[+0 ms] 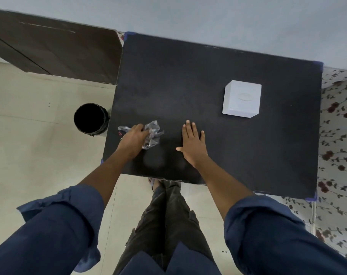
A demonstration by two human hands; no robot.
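A crumpled clear plastic wrapper (pixel 153 135) lies near the left front of the black tabletop (pixel 188 80). My left hand (pixel 133 137) is on it, fingers curled round the plastic, with part of the wrapper sticking out to the left of the hand. My right hand (pixel 193 144) lies flat on the table beside it, fingers straight and spread, holding nothing. A white cube-shaped box (pixel 242 101) stands farther back on the right, apart from both hands.
A black round bin (pixel 90 118) with an open top stands on the tiled floor just left of the table. A dark wooden cabinet (pixel 55 52) is at the back left. A floral cloth (pixel 339 135) hangs along the table's right side.
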